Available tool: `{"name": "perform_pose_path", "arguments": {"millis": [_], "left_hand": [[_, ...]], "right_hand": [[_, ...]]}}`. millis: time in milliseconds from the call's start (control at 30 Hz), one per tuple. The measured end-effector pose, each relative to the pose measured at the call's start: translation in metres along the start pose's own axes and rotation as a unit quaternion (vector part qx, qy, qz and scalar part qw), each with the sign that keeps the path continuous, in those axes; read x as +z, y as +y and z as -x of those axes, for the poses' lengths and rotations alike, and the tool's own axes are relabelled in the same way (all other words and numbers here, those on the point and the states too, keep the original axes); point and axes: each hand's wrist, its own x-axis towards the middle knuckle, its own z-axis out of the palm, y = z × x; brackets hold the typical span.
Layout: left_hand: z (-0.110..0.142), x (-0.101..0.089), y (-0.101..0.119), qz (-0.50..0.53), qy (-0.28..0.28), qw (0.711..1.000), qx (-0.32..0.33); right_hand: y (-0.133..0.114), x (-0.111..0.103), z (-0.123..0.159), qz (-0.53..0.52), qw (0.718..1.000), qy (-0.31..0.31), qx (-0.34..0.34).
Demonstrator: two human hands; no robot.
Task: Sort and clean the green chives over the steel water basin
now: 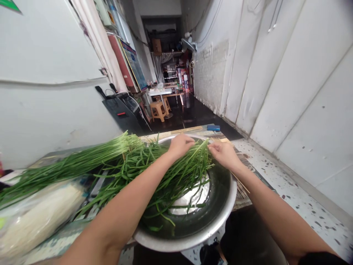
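A loose bunch of long green chives [190,167] lies across the left side of a wide steel basin [231,206] with water in it. My left hand [180,145] is over the bunch near the basin's far rim, its fingers closed on chives. My right hand [224,152] pinches at the pale cut ends of the chives at the far right rim. Whether a thin stick is also in its fingers I cannot make out. A thin wooden stick [241,182] shows just below the right hand, beside the rim.
Another bundle of chives [82,158] lies left on the table, behind a plastic bag of pale contents [44,217]. A small blue box [213,127] sits at the table's far edge. Farther off stand a stool [157,111] and a white table [160,92].
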Motion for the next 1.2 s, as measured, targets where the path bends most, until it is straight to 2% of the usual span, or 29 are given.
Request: {"name": "perform_pose_path", "arguments": {"millis": [133, 267, 433, 500, 600, 700, 833, 1000, 1200], "left_hand": [[0.002, 0.021, -0.006, -0.065, -0.042, 0.997, 0.0], [0.001, 0.03, -0.002, -0.066, -0.01, 0.997, -0.033], [-0.007, 0.018, 0.001, 0.042, 0.105, 0.991, -0.071], [-0.009, 0.016, -0.001, 0.14, 0.099, 0.979, -0.108], [-0.008, 0.019, -0.003, 0.282, 0.059, 0.944, -0.164], [-0.006, 0.023, -0.002, 0.348, 0.043, 0.919, -0.181], [-0.004, 0.027, -0.001, 0.377, 0.051, 0.903, -0.198], [-0.005, 0.028, -0.002, 0.366, 0.055, 0.905, -0.208], [-0.006, 0.026, -0.002, 0.389, 0.063, 0.892, -0.22]], "right_hand": [[0.0, -0.001, 0.001, -0.002, 1.0, -0.009, -0.003], [0.001, -0.002, 0.002, -0.025, 0.999, -0.024, -0.016], [0.004, -0.001, 0.003, -0.058, 0.997, -0.036, -0.045], [0.004, -0.001, 0.003, -0.064, 0.996, -0.04, -0.046], [0.003, -0.002, 0.004, -0.063, 0.996, -0.043, -0.047], [0.001, -0.004, 0.004, -0.053, 0.996, -0.04, -0.052], [-0.001, -0.005, 0.004, -0.04, 0.997, -0.038, -0.046], [-0.001, -0.005, 0.004, -0.025, 0.998, -0.037, -0.042], [0.001, -0.004, 0.003, -0.011, 0.998, -0.036, -0.053]]}}
